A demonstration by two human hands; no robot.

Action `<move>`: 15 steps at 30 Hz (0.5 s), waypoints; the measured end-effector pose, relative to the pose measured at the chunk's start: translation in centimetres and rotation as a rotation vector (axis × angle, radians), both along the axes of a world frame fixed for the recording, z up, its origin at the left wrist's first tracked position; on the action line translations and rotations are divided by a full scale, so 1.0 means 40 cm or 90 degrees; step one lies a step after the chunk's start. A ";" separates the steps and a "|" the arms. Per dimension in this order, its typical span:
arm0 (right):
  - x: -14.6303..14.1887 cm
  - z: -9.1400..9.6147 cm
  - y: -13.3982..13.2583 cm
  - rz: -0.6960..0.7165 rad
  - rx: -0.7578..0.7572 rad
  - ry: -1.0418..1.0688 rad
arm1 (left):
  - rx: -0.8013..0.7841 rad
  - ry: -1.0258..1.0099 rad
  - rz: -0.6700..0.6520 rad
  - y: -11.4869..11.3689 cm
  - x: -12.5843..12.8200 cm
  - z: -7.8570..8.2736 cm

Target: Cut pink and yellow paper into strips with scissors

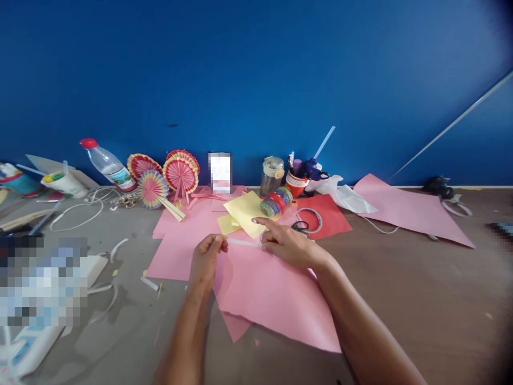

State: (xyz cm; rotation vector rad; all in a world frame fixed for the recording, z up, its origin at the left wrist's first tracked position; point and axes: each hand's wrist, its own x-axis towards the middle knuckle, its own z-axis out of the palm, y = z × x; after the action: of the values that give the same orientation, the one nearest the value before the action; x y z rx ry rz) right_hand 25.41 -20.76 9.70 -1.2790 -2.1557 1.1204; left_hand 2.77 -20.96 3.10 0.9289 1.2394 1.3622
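Centrally, the left hand (206,256) is pinched shut on the near end of a thin white strip (244,243), thumb and fingertips pressed together around it. The right hand (286,243) grips the strip's other end between thumb and curled fingers, its index finger stretched out flat past the pinch. The strip runs nearly level between the two hands, drawn straight, just above a large pink sheet (272,294) that lies on the tabletop (401,289) under both wrists.

Just beyond the hands a yellow paper (244,211) rests on the pink sheet, and a roll of coloured bands (276,202) lies on the yellow paper's far edge. To the right of that, scissors (300,226) lie on a red sheet (332,216).

Farther back, near the blue wall, stand a glass jar (272,174) and a red cup (295,186) holding pens and tools. Left of them are pleated paper fans (180,172) and a tilted water bottle (107,163). Another pink sheet (404,208) lies well apart on the right.
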 end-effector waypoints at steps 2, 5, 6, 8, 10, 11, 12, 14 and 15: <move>0.010 0.004 -0.002 0.000 0.007 -0.004 | 0.008 -0.002 0.063 0.006 -0.014 -0.003; 0.022 0.012 -0.004 -0.012 0.010 -0.001 | 0.020 -0.113 0.036 0.004 -0.021 0.004; 0.025 0.014 -0.005 -0.015 0.010 0.000 | 0.017 -0.145 -0.015 -0.001 -0.018 0.009; 0.027 0.015 -0.005 -0.016 0.013 0.002 | -0.003 -0.184 -0.139 -0.014 -0.007 0.017; 0.026 0.010 -0.005 -0.010 0.016 0.004 | -0.031 -0.174 -0.224 -0.027 0.005 0.022; 0.025 0.005 -0.004 -0.006 0.016 0.004 | -0.044 -0.151 -0.239 -0.032 0.009 0.022; 0.023 -0.002 -0.003 -0.001 0.016 0.001 | -0.054 -0.118 -0.239 -0.035 0.012 0.021; 0.019 -0.018 0.001 0.006 0.023 -0.008 | -0.058 -0.041 -0.212 -0.037 0.015 0.018; 0.017 -0.026 0.003 0.003 0.038 -0.013 | -0.053 -0.009 -0.195 -0.037 0.015 0.016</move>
State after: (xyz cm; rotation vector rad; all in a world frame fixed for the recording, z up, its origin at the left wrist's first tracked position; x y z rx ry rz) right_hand 26.09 -20.62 8.67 -1.2646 -2.1910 1.0423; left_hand 3.35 -22.43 3.76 1.0028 1.0840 1.0661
